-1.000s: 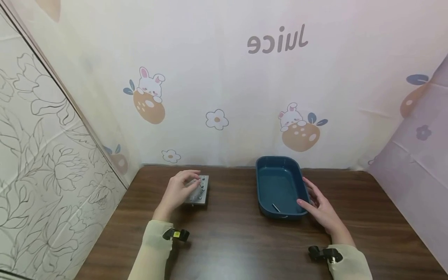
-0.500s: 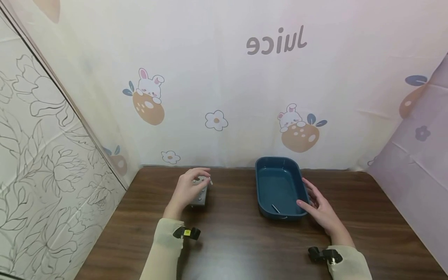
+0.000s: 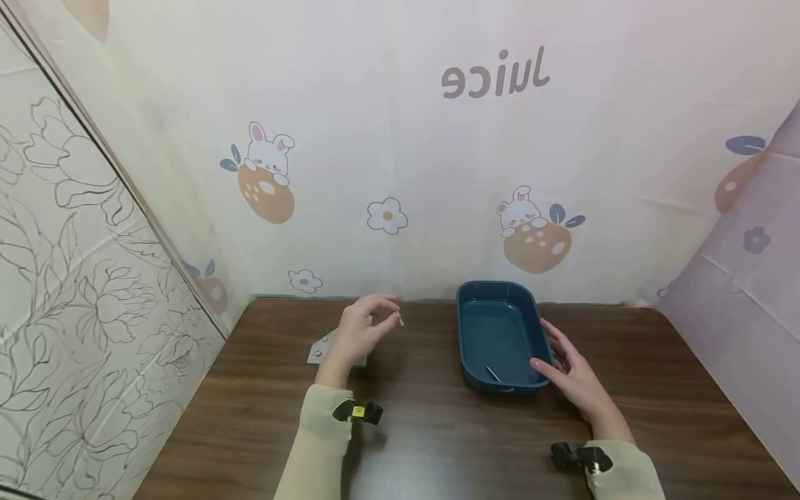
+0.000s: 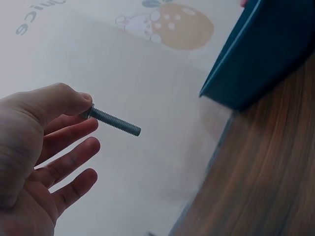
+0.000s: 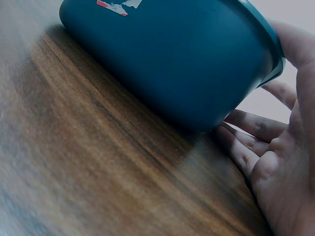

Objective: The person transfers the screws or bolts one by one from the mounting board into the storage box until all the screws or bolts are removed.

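Where the table spreads out: I see smooth wood, so I judge that anything dropped could bounce or roll, perhaps out of my views.
Tray: it sits on the table to the right, near the far edge; a hard push or a lift from its one gripped side could, I think, slide or tip it.
Right hand: grasping the tray's side, thumb over the rim, fingers along the outer face, the two parted part-way; how hard it presses, I cannot tell.
Left hand: pinching the bolt, thumb and index finger drawn together on one end; the other three fingers are slack, slightly bent and apart, touching nothing.
Plate: lies on the table, partly hidden behind the left hand and wrist; if that wrist dips, it could nudge the plate.
Rod: rests slantwise on the tray's floor at the near end; a jolt to the tray could set it rolling.
Bolt: hangs in the air between plate and tray, threaded end free; held only at one end, it could swivel or slip if the pinch loosens or the tip knocks something.
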The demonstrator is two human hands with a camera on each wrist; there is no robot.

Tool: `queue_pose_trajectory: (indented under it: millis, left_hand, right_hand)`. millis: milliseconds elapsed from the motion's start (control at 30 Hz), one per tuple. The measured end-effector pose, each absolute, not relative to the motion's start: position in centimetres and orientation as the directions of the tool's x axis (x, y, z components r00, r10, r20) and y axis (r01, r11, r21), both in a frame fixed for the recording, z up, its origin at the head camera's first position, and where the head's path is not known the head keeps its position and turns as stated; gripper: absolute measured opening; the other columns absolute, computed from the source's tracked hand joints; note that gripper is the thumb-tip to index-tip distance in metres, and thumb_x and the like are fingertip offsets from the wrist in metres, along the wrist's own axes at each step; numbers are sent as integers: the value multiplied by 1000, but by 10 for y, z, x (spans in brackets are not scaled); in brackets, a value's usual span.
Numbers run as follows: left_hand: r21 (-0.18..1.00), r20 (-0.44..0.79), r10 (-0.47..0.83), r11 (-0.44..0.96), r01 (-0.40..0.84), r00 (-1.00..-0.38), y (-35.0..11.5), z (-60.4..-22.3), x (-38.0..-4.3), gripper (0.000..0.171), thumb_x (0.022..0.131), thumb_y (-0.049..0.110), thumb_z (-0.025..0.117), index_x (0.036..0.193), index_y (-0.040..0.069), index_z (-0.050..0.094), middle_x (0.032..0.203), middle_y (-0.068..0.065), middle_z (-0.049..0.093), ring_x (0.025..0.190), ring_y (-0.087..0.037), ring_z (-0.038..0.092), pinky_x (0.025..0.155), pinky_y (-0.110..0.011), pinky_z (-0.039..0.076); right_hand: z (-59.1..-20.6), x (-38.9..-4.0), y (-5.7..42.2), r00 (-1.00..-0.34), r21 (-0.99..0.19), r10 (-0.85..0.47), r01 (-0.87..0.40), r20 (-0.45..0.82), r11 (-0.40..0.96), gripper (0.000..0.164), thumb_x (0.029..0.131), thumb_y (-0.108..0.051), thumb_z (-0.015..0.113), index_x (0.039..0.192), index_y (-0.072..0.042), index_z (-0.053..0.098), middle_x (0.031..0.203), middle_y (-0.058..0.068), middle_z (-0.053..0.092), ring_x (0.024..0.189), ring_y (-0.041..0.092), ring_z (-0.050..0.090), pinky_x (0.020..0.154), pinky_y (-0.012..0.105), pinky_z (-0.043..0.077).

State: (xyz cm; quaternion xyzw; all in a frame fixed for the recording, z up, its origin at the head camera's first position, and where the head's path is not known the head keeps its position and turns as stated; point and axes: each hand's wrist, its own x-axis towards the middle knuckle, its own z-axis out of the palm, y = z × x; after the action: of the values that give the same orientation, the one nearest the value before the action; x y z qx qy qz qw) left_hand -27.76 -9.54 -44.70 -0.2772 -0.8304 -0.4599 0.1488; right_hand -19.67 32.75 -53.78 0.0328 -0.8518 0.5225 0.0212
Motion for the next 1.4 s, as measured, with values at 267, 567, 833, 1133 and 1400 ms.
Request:
queue_pose_trajectory:
  millis: [267,567,833,1133,1400]
  left_hand:
    - [704,479,322,415,577,-817,-76,-444,-278,8,93,22,74,100,17,74,124,10,69,117,-9,61,90,-37,56]
    - [693,483,337,417,588,-808,-56,-449,-279,8,93,21,75,101,19,74,125,8,69,118,-11,61,91,-36,56]
    - [712,489,358,363,601,-795,-42,-449,-273,10,94,22,73,103,17,74,126,3,69,119,-11,60,92,-40,56]
    - [688,493,370,387,613,-787,-22,-453,-266,11,95,23,72,104,18,74,125,11,69,121,-10,59,97,-35,53]
    - [652,532,390,378,658,-751,1,-455,-262,10,95,22,72,103,17,75,121,11,70,118,-8,58,99,-32,50]
  right_hand:
    - [-538,-198,327,-997,-891,-42,-83,72,446,80,99,-30,65,161,-40,15,162,23,25,145,48,26,109,72,25]
    - [-536,-197,325,-996,-886,-43,-84,72,456,80,100,-31,65,161,-41,14,162,22,26,144,46,28,109,71,26]
    - [-537,-199,326,-996,-883,-42,-91,80,460,79,100,-31,64,161,-41,14,162,21,26,144,46,29,109,71,27]
    - [-539,-195,327,-997,-886,-41,-79,68,458,80,100,-31,64,161,-41,13,163,22,24,145,47,27,108,73,26]
    - [-537,-197,327,-997,-882,-31,-71,64,465,81,99,-33,65,160,-43,13,162,22,25,144,47,27,108,72,26]
